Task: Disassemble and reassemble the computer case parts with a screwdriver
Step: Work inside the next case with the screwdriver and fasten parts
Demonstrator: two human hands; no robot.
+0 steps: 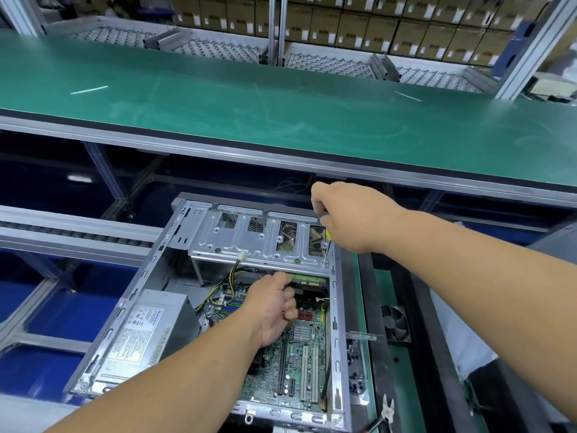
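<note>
Green bench above; open computer case [218, 295] low centre. Right hand [346, 220] grips screwdriver [326, 246] on drive-cage [249, 239] screw; left hand [274, 307] curled, seemingly empty. Disassembly looks early.

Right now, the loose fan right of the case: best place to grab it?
Judging by its pose, take the fan by two opposite outer edges of its square frame, coming from above. It lies flat beside the computer case, blades facing up, so the fingers should stay off the hub.
</note>
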